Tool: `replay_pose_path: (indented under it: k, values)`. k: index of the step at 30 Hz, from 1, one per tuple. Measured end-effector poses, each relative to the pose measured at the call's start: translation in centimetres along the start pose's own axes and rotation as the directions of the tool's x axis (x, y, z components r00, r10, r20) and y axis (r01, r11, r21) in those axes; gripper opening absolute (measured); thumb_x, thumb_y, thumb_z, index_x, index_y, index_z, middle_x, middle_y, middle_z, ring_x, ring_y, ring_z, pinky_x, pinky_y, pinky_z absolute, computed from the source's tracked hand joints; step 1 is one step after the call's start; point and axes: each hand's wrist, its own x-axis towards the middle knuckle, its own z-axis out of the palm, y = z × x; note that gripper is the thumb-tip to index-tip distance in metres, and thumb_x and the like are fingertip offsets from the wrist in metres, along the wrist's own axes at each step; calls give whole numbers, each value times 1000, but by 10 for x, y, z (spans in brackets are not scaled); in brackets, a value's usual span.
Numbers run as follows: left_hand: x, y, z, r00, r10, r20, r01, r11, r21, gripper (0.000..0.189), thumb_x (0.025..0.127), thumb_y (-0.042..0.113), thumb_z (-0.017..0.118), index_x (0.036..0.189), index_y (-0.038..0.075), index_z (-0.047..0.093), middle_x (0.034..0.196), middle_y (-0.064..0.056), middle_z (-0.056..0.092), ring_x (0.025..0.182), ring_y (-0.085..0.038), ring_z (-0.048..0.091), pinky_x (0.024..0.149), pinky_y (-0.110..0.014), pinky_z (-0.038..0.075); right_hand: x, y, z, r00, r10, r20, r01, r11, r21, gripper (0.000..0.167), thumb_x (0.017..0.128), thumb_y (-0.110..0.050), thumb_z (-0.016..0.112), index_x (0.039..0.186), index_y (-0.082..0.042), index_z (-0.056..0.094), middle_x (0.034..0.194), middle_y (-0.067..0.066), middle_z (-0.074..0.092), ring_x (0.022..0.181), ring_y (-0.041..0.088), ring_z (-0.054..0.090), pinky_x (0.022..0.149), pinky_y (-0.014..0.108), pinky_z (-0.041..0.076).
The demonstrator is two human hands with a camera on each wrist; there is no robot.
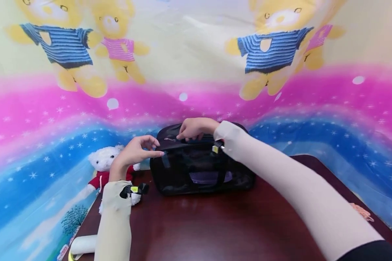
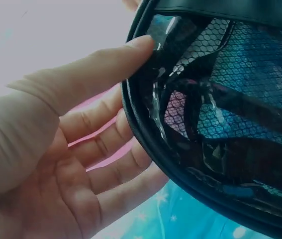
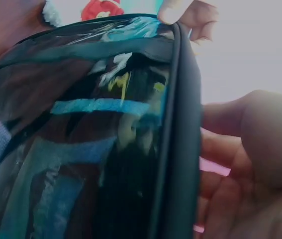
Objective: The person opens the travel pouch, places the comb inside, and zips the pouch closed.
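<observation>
A black bag with clear plastic panels and mesh windows stands upright at the back of the table. My left hand grips its upper left edge. In the left wrist view the thumb presses the front face while the other fingers reach behind the rim. Above the bag's top, my right hand has its fingers curled down, pinching at the end of a small metal zipper pull. The right wrist view shows those fingers partly hidden behind the bag's dark edge.
A white teddy bear in a red top sits left of the bag, behind my left forearm. A white roll lies at the table's near left edge. Something orange and stringy is at the right edge. A printed cloth hangs around the brown table.
</observation>
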Motion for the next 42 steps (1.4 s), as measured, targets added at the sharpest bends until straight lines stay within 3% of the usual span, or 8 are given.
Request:
replay_pose_path:
  k: [4, 8, 15, 19, 22, 25, 33, 42]
  values:
    - [0, -3, -1, 999, -40, 11, 40, 999, -6, 43, 83, 40, 87, 107, 10, 68, 95, -7, 70, 89, -23, 62, 75, -34, 52, 21, -10, 5, 994, 51, 95, -49, 999, -19, 41, 109, -37, 49, 73, -19, 57, 63, -5, 37, 52, 11, 31, 62, 30, 47]
    - [1, -5, 1, 999, -49, 11, 50, 998, -39, 43, 80, 40, 89, 102, 9, 69, 88, -7, 73, 85, -23, 63, 72, -35, 52, 34, -10, 11, 986, 70, 153, -67, 997, -24, 50, 109, -36, 47, 62, -20, 48, 60, -7, 34, 52, 10, 33, 57, 27, 41]
    - [5, -6, 3, 999, -41, 19, 42, 997, -67, 39, 79, 39, 90, 91, 6, 71, 79, -8, 71, 74, -18, 59, 64, -32, 48, 37, -3, 23, 998, 49, -50, -47, 998, 41, 54, 105, -35, 58, 55, -19, 45, 54, -6, 30, 45, 10, 31, 48, 27, 33]
    - [10, -5, 3, 999, -4, 52, 7, 998, -65, 36, 80, 36, 89, 89, 5, 72, 74, -8, 69, 70, -17, 58, 61, -31, 46, 30, 2, 17, 993, 62, -100, -44, 984, 171, 40, 103, -31, 62, 66, -17, 65, 63, -4, 47, 47, 11, 35, 49, 27, 33]
    - [13, -4, 0, 998, 7, 62, -4, 998, -57, 34, 81, 34, 89, 87, 5, 73, 69, -4, 66, 65, -16, 54, 57, -30, 43, 25, 3, 9, 993, 68, -95, -40, 961, 273, 24, 103, -25, 62, 95, -9, 78, 76, -1, 58, 50, 11, 35, 53, 27, 35]
    - [13, -4, -4, 998, 1, 67, 2, 999, -48, 32, 82, 33, 88, 85, 5, 72, 67, -1, 64, 64, -16, 53, 56, -30, 43, 18, 4, -1, 995, 83, -61, -57, 937, 345, 25, 103, -20, 61, 113, -4, 77, 76, 0, 58, 50, 10, 35, 56, 26, 39]
    - [11, -6, -8, 994, -5, 109, 9, 999, -43, 31, 83, 31, 87, 83, 3, 72, 68, -5, 65, 65, -19, 53, 58, -29, 43, -10, 38, -27, 985, 165, 48, -171, 909, 380, 18, 102, -21, 61, 103, -8, 74, 68, -4, 52, 55, 8, 45, 60, 24, 48]
    - [5, -6, -11, 992, -25, 126, 28, 999, -20, 33, 83, 33, 87, 86, 3, 72, 73, -10, 67, 69, -20, 56, 63, -32, 48, -58, 102, -45, 987, 161, 27, -158, 902, 402, 23, 103, -25, 60, 112, -7, 72, 75, -5, 53, 61, 7, 48, 59, 23, 47]
